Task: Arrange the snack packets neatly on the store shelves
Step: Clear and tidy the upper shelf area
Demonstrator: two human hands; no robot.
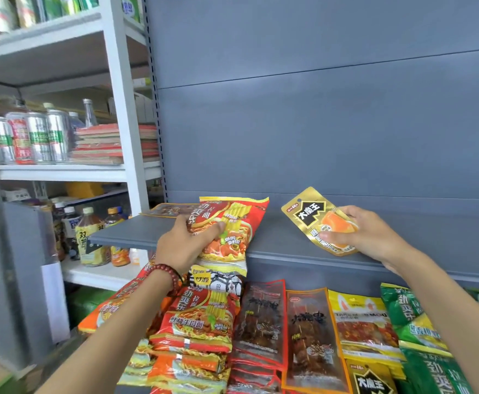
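Red noodle packets (195, 331) lie heaped at the near left of the lower display. To their right are dark skewer packets (261, 322), a yellow packet (363, 322) and green packets (411, 317). Just beyond, both hands reach to the grey shelf (136, 237) above. The left hand (181, 245), with a red bead bracelet (164, 275) at its wrist, grips a red noodle packet (229, 223), thumb on its front. That packet lies on the shelf, its lower end overhanging the near edge. The right hand (366, 234) pinches a gold packet (312, 214) between thumb and fingers, tilted over the shelf further right. A flat packet (167, 209) lies at the shelf's far left, by the grey back panel (318, 123). On the far left, a white rack (119, 109) carries cans (39, 137) and bottles (90, 234).
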